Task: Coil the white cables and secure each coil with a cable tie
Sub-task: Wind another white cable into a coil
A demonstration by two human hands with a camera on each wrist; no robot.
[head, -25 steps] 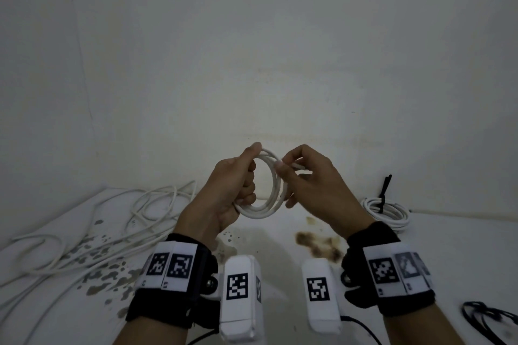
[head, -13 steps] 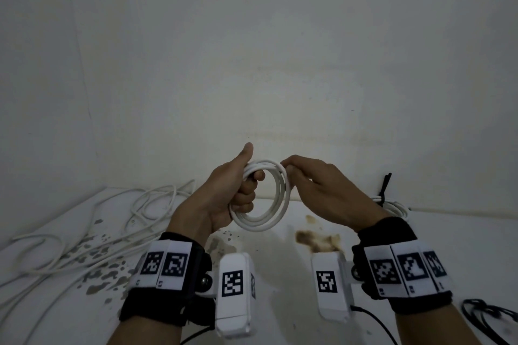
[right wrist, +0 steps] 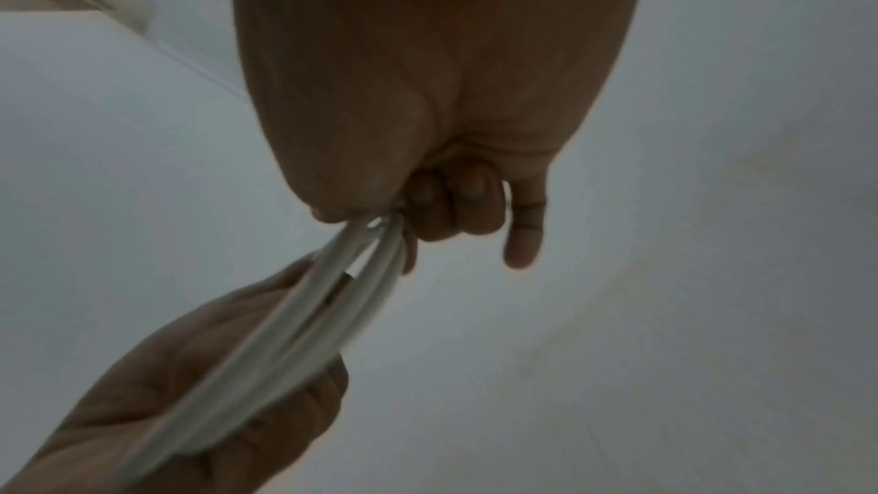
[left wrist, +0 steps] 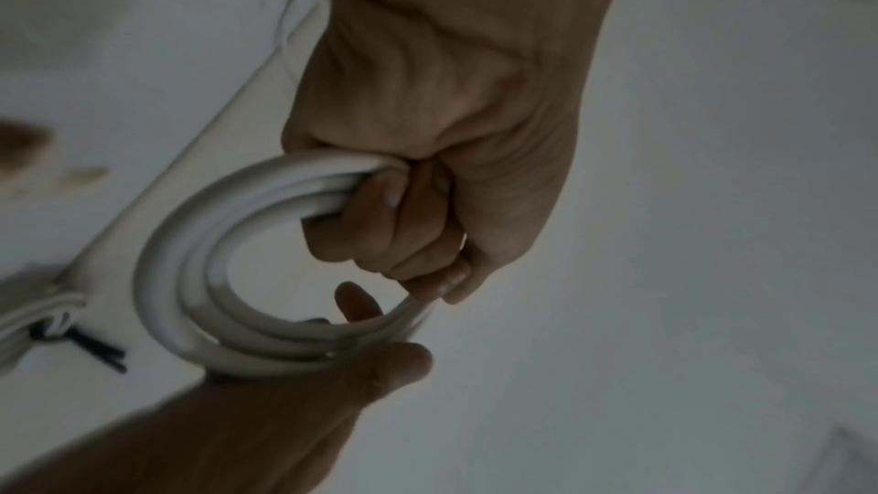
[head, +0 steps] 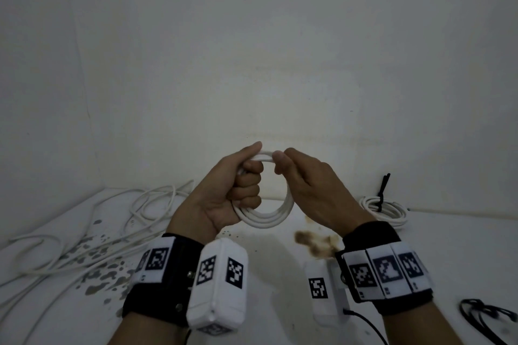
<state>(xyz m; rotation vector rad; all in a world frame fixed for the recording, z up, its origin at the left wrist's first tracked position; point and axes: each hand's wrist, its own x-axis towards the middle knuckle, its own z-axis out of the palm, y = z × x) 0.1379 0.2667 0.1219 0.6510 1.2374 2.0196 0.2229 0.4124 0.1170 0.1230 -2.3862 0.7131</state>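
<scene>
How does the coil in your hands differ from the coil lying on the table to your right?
The held coil is up in the air, gripped by the left hand and pinched by the right hand; the table coil lies flat. The table coil has a black cable tie around it; the held coil shows none. The held coil's loops look tighter and rounder. Both are white cable.

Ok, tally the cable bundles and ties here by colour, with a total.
White coil in both hands: 1
White coil tied, on the table: 1
White loose cable tangle: 1
Black ties: 1 on the tied coil, 1 loose pile
Total: 5
</scene>
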